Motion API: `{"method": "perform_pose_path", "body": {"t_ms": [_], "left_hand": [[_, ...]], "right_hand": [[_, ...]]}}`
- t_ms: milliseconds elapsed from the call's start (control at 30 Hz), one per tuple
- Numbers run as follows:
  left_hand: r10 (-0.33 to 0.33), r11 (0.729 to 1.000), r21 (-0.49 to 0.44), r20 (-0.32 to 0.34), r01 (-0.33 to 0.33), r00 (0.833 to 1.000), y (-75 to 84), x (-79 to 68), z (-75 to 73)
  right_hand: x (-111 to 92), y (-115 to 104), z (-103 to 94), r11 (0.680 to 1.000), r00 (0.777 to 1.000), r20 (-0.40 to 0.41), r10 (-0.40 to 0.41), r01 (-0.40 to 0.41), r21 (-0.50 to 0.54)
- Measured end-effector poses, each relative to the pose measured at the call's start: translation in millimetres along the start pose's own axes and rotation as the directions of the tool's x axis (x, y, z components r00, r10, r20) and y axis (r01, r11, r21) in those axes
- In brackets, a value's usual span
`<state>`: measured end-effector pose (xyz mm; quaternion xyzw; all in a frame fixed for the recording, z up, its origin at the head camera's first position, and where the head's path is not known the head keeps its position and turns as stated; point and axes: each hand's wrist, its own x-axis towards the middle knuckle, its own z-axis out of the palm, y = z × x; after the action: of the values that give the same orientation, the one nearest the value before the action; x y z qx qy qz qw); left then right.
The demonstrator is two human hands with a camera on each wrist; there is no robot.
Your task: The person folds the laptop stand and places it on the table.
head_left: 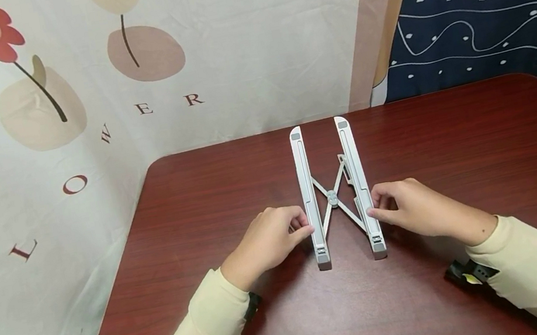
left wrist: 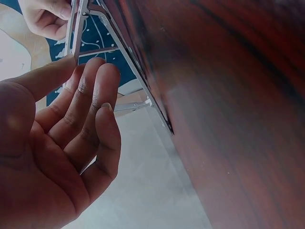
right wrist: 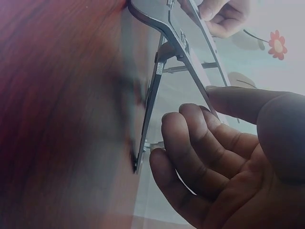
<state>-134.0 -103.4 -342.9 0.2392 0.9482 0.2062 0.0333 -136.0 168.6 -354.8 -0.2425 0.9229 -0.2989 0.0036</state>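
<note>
A silver folding laptop stand [head_left: 306, 185] stands on the table with its two long rails spread apart. Thin crossed bars join the rails at a round hinge [head_left: 332, 199]. My left hand [head_left: 272, 238] pinches the left rail near its front end, thumb on the top face. On the other side my right hand [head_left: 416, 208] pinches the right rail at about the same height. Both wrist views show the stand's legs [right wrist: 151, 109] unfolded into a tilted frame, with the other fingers curled beneath the rail.
The reddish-brown wooden table [head_left: 189, 204] has rounded far corners. A pale curtain [head_left: 246, 35] printed with flowers and letters hangs at the back and left. Dark blue cloth [head_left: 480, 31] with white trees hangs at the back right. Dark straps [head_left: 469, 271] sit at both wrists.
</note>
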Motion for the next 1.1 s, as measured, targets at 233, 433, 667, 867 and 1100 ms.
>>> {"method": "perform_pose_path", "body": {"t_ms": [233,433,667,867,1100], "left_hand": [[0.002,1.000,-0.008,0.004,-0.002,1.000,0.9,-0.4,-0.3],[0.004,1.000,-0.007,0.006,-0.004,1.000,1.9,-0.6,0.1],[0.001,1.000,-0.006,0.010,-0.001,1.000,2.8,-1.0,1.5],[-0.002,1.000,-0.006,0.017,0.002,1.000,3.8,-0.9,2.4],[0.001,1.000,-0.009,0.013,-0.001,1.000,4.9,-0.7,2.3]], "right_hand": [[-0.2,-0.3,0.9,1.000,1.000,0.005,0.004,-0.004,0.000],[-0.4,-0.6,1.8,1.000,1.000,0.001,0.002,-0.002,0.001],[-0.5,-1.8,3.7,1.000,1.000,-0.005,-0.010,0.010,0.005],[-0.9,-2.7,3.9,1.000,1.000,-0.002,-0.010,0.010,0.001],[-0.8,-4.2,4.0,1.000,1.000,-0.007,-0.018,0.018,-0.003]]}}
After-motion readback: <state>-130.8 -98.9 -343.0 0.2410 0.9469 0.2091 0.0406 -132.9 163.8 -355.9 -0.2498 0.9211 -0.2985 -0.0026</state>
